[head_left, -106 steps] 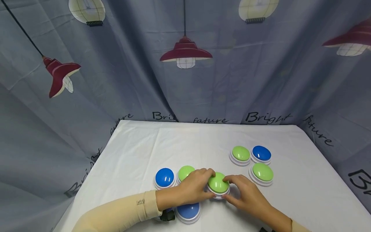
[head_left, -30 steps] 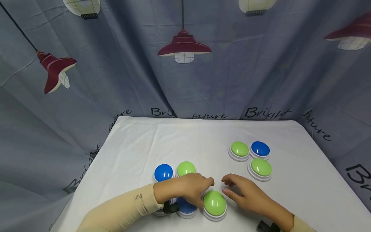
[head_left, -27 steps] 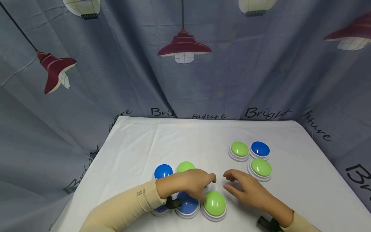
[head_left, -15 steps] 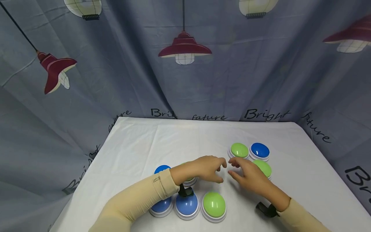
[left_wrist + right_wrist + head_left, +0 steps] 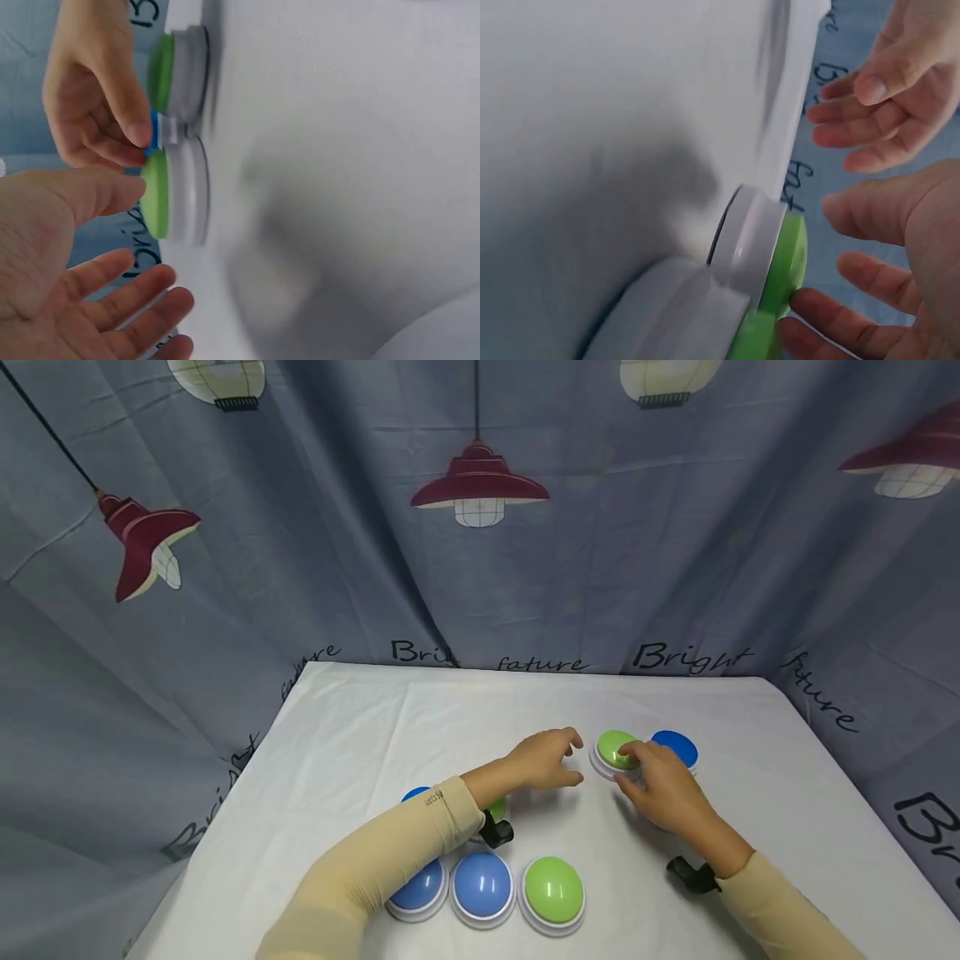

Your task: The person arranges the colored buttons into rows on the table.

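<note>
My left hand [image 5: 543, 760] hovers with loosely spread fingers just left of a green push button [image 5: 611, 748] with a white base. From the other side, my right hand [image 5: 667, 785] reaches over this button, its fingertips right at the green dome. Behind the right hand stands a blue push button [image 5: 675, 746], partly covered. Another green button [image 5: 754, 337] shows at the bottom of the right wrist view; in the head view the right hand hides it. The left wrist view has the left thumb close to the green dome [image 5: 155, 195].
In the front row stand two blue buttons [image 5: 483, 885] and a green button [image 5: 553, 891]. My left forearm partly covers a blue button [image 5: 415, 793] and a green button [image 5: 498, 810] behind them. White cloth [image 5: 360, 735] covers the table, and a grey-blue printed curtain [image 5: 337, 527] hangs around it.
Both hands held a green button, which moved toward the front edge and was let go at the row's right end. Since then both hands have moved away to the back-right buttons.
</note>
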`<state>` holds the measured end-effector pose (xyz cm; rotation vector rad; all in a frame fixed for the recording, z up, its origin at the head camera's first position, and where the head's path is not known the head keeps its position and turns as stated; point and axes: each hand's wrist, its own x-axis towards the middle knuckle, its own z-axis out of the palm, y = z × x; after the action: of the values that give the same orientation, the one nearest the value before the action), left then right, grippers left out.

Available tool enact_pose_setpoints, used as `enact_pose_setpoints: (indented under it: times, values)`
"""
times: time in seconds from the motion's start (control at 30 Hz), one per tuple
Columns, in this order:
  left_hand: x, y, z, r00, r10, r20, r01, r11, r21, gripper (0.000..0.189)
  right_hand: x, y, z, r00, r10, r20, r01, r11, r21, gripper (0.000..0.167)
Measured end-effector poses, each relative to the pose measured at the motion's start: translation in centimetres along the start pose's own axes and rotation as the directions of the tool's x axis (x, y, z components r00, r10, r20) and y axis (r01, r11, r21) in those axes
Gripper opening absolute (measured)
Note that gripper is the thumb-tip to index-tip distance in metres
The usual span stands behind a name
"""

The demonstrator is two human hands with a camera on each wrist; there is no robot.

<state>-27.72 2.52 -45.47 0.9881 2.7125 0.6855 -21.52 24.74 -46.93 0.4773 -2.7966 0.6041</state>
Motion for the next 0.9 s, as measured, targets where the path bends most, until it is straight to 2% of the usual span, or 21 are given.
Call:
enact_pose_setpoints:
  times: [0.1,0.27,0.6,0.9]
  values:
    - [0.8,-0.4,0.4,1.000,-0.016,-0.024,0.016,1.000,-0.012,0.051,0.2,0.6,-0.3,0.998,0.055,0.028,-0.055,0.998,-0.005,0.047]
    - [2.1,-1.0,1.1,0.999,0.016,-0.043,-0.018,0.999,-0.029,0.055,0.4,1.5,-0.4,0.990,0.122,0.067,-0.122,0.993,0.000,0.058]
    - [4.1,-1.8,2.6,0.999,0.029,-0.025,-0.031,0.996,-0.089,0.062,0.5,2.4,0.0,0.991,0.113,0.067,-0.113,0.994,-0.009,0.061]
    - [5.1,-1.3,3.5,0.991,0.135,-0.024,-0.137,0.980,-0.144,0.058,0.8,1.8,0.5,0.989,0.134,0.069,-0.132,0.991,-0.026,0.061]
